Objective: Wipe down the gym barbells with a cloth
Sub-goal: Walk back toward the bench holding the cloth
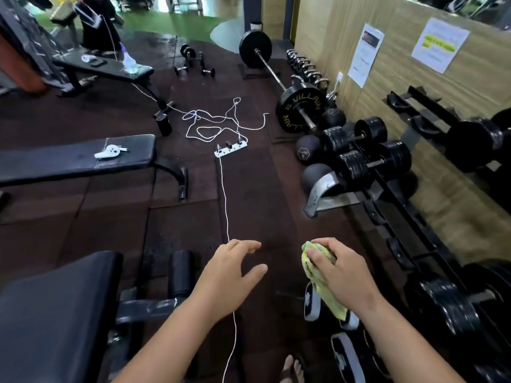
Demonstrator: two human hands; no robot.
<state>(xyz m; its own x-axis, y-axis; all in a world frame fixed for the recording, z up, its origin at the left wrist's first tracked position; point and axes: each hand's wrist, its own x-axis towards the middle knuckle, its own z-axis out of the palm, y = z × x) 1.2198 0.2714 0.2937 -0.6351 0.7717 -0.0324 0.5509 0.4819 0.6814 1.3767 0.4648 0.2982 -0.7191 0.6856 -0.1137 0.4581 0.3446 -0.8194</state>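
My right hand (pixel 343 268) grips a bunched yellow-green cloth (pixel 322 283) low in the view, above the dark floor. My left hand (pixel 232 272) hovers beside it with fingers spread, holding nothing. A long barbell (pixel 272 74) with black plates, one marked VILLAIN (pixel 300 110), lies on the floor far ahead, well beyond both hands. Black dumbbells (pixel 373 158) rest on a low rack (pixel 392 200) along the right wall; more dumbbells (pixel 453 305) sit on the rack just right of my right hand.
A white power strip (pixel 231 146) with tangled white cable (pixel 226 205) runs down the floor between my hands. Black benches stand at left (pixel 77 158) and lower left (pixel 55 313). Small dumbbells (pixel 193 62) sit far back. My foot (pixel 293 369) shows at the bottom.
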